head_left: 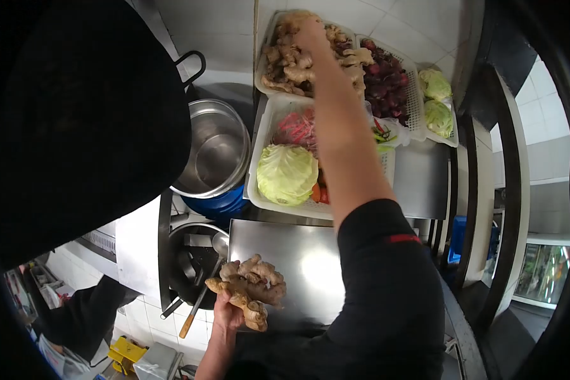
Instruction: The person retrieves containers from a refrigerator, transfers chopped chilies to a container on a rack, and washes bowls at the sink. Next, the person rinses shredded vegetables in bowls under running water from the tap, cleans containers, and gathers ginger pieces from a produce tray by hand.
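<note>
My left hand (pixel 227 313) is closed around a large knobbly piece of ginger root (pixel 247 286), held over the left part of the steel worktop. My right arm stretches up across the baskets, and my right hand (pixel 309 35) is among the ginger (pixel 291 66) heaped in the far white basket (pixel 260 77). Its fingers are blurred and partly hidden, so their grip does not show. Below my forearm, a nearer white basket (pixel 255 183) bears a green cabbage (pixel 287 174), a bag with pink contents (pixel 294 130) and some orange-red vegetables (pixel 318 192).
Dark red onions (pixel 386 82) fill a basket right of the ginger, with two cabbages (pixel 437 118) beyond. A steel pot (pixel 212 149) stands left of the baskets. Near my left hand, a wooden-handled ladle (pixel 202 297) leans over a dark wok (pixel 182 269). Steel worktop (pixel 297 253) lies in front.
</note>
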{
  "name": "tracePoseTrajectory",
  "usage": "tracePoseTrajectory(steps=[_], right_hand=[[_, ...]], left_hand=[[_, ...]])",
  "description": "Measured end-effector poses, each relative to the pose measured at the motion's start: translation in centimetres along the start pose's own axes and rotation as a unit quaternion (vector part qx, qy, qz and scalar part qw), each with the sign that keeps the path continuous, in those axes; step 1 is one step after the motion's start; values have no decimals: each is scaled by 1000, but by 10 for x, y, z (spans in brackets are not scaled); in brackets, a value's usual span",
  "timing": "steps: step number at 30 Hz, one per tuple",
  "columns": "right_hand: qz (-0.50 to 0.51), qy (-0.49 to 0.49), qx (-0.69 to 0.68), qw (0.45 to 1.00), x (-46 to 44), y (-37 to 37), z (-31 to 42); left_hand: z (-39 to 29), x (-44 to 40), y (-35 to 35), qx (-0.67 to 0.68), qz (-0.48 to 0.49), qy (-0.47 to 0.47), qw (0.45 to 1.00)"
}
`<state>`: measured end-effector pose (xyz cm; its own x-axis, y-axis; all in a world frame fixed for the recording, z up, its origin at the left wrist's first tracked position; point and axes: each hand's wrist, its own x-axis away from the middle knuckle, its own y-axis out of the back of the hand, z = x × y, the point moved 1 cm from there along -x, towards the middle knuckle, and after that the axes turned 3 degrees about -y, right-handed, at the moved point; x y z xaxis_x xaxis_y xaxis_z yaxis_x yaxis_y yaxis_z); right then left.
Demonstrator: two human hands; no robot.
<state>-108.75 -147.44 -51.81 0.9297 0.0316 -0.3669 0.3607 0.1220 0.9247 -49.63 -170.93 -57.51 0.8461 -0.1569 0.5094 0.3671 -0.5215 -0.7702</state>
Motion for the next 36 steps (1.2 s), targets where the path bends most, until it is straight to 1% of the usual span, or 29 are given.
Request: tracePoseTrajectory(steps=[2,3,4,5,7,8,9,10,11,12,13,14,16,18,19,20,21,22,24,25,26,27,28,29,30,31,33,34,36], right_hand=[[94,-30,-207,973,-4,19,-40],[90,-46,-233,967,-10,15,-60],[84,-80,-390,914,3,33,-69],[75,-115,-535,834,32,56,-75],[94,-140,-724,668,94,110,-76],[116,-141,-748,638,122,124,-82],[141,-142,-771,605,150,136,-87],[124,-163,-798,567,179,149,-82],[122,-222,-795,550,204,161,-79],[122,-226,-792,554,225,167,-80],[143,-208,-809,531,244,170,-81],[163,-190,-824,508,260,174,-80],[172,-205,-814,516,283,184,-72],[184,-218,-805,521,308,195,-64],[213,-246,-786,525,321,198,-59],[243,-273,-766,529,335,202,-54],[286,-264,-732,559,351,204,-47],[325,-254,-696,588,371,204,-39],[328,-241,-665,626,428,197,-2],[330,-123,-610,710,449,197,15],[344,-118,-620,695,477,200,37],[306,6,-596,743,494,198,57],[342,-39,-589,731,503,207,65],[384,-52,-576,720,505,208,65],[425,-65,-562,707,504,208,64],[424,-64,-564,706,500,209,61],[533,-5,-485,693,488,211,52],[532,-5,-486,693,469,219,49],[610,172,-405,659,411,232,41]], left_hand=[[-3,0,6,-35,-17,-19,999],[-7,0,7,-26,-23,-13,999],[-8,-1,6,-15,-28,-5,999],[-8,-3,3,-9,-51,-16,999],[-14,-8,0,10,-58,-27,998],[-12,-10,1,18,-76,-33,996],[-18,-10,-22,10,-75,-40,996],[-16,-16,-20,6,-68,-44,997],[-12,-19,-19,32,-58,-32,997],[-9,-21,-17,57,-50,-21,997],[-8,-26,-16,46,-12,-27,998],[-6,-24,-17,48,-13,-23,999],[-4,-19,-29,100,-42,9,994],[6,-19,-4,72,-58,28,995],[13,-21,4,49,-43,5,998],[9,-21,-7,27,-29,-20,999],[11,-19,-24,33,30,-42,998],[15,-22,-29,84,56,-71,992],[16,-22,-41,211,151,-70,963],[17,-21,-47,210,152,-70,963],[17,-21,-52,263,104,-93,955],[16,-21,-54,315,55,-116,940],[17,-24,-47,314,56,-116,941],[17,-29,-37,235,72,-119,962],[17,-31,-28,198,87,-117,969],[15,-32,-28,194,100,-113,969],[13,-34,-30,203,119,-107,966],[11,-33,-29,210,124,-109,964],[3,-35,-24,215,128,-115,961]])
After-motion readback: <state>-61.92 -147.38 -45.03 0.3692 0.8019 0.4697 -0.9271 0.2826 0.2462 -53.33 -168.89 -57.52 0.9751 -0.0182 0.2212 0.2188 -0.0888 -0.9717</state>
